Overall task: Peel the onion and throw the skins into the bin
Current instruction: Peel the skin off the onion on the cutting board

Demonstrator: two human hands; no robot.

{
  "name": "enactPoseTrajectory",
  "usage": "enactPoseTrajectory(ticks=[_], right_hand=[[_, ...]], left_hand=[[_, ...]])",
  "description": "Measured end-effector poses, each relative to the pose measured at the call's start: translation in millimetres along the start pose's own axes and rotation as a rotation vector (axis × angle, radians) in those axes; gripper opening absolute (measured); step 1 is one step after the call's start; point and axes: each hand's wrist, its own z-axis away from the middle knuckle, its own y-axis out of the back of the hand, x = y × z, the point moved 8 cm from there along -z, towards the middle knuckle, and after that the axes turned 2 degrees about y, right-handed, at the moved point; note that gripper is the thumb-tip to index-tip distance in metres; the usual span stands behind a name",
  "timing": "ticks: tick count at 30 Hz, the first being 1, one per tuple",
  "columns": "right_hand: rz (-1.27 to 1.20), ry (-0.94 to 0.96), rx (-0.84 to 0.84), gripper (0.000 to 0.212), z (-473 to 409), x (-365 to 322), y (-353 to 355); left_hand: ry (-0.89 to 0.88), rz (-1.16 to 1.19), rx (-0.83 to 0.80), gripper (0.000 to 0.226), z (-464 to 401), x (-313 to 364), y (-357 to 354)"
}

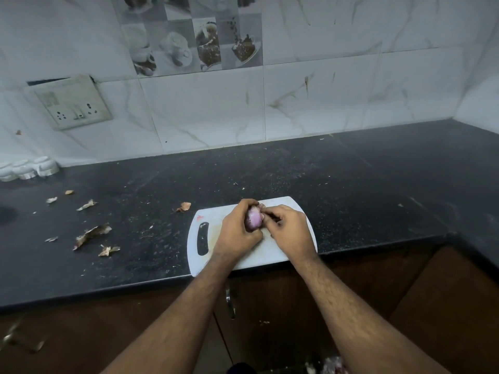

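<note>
A small purple onion (254,218) is held above a white cutting board (213,217) at the counter's front edge. My left hand (237,231) wraps around the onion from the left and below. My right hand (290,231) touches its right side, fingertips pinched at the skin there. A bit of brownish skin (261,205) shows at the onion's top. Dry skin scraps (91,233) lie scattered on the black counter to the left, with one scrap (184,206) just left of the board. The bin is mostly out of view; something dark with onion bits (333,365) shows at the bottom edge.
The black stone counter (351,190) runs along a white tiled wall and turns a corner at the right. A wall socket plate (73,102) hangs at the left. White moulded objects (29,168) stand at the back left. Brown cabinet doors with a handle (231,303) are below.
</note>
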Motion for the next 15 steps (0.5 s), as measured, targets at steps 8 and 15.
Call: enactPoseTrajectory(ticks=[8,15], right_hand=[[0.025,-0.027,0.000,0.022,3.5,-1.9,-1.0],[0.113,-0.107,0.004,0.013,3.3,-1.2,-0.2]], left_hand=[[0.008,-0.022,-0.016,0.059,-1.0,-0.4,-2.8],[-0.014,-0.036,-0.005,0.055,-1.4,-0.7,-2.5]])
